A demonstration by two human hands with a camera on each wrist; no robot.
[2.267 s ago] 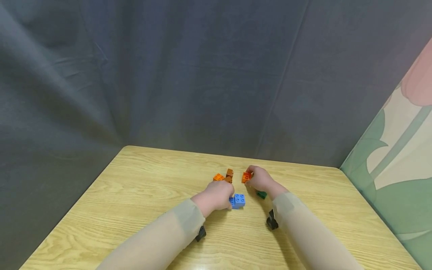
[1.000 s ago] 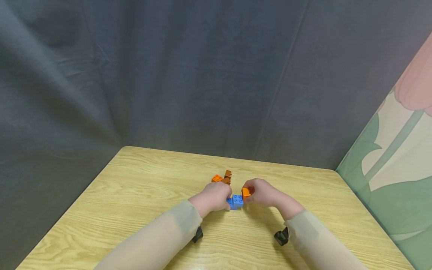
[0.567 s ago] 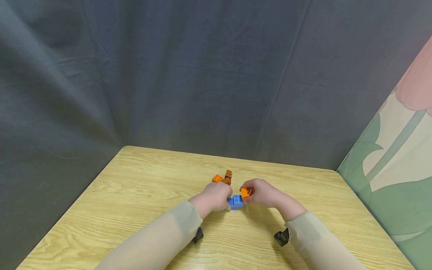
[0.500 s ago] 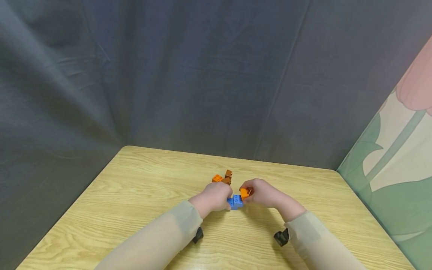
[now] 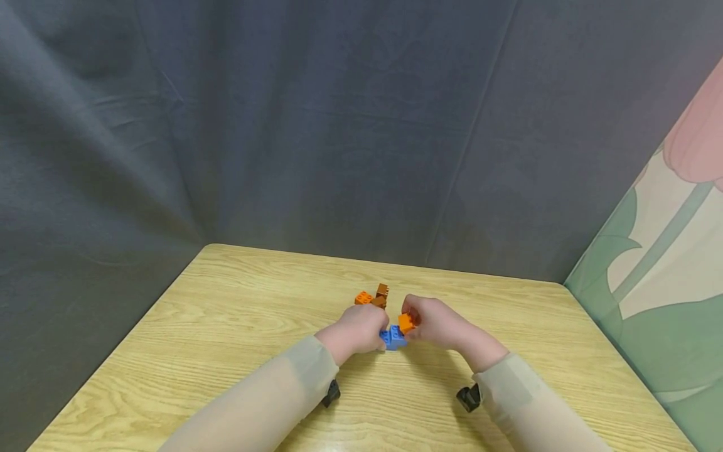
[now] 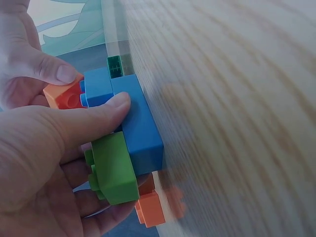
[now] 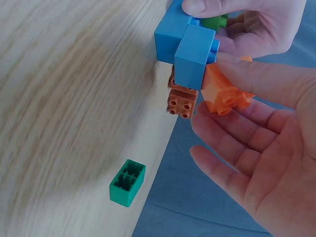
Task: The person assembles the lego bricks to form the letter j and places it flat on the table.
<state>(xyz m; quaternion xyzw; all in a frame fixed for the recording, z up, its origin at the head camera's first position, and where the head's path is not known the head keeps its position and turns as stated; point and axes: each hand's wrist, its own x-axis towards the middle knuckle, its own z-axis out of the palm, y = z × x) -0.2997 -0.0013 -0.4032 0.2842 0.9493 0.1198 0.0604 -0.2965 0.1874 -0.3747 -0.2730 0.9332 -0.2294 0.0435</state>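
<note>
"What's that in the middle?"

"A long blue block (image 6: 143,136), at the desk (image 5: 254,301) or barely over it, I can't tell which. A smaller blue block (image 6: 98,88) and a light green block (image 6: 114,170) sit on it."

"Who's got hold of it?"

"The left hand (image 5: 361,325) grips it, thumb on the blue, fingers curled around behind the light green block."

"And the right hand (image 5: 437,320)?"

"Pinching an orange block (image 5: 405,323) between thumb and fingers, tilted, right at the smaller blue one's studs. Whether they're joined, I can't tell. The other fingers are loosely spread."

"Anything lying around them?"

"Brown blocks (image 5: 382,291) just beyond the left hand, a second orange block (image 5: 363,297) beside those. A dark green block (image 7: 127,182) lies apart, hollow side showing. Behind the desk hangs dark cloth (image 5: 339,125)."
</note>
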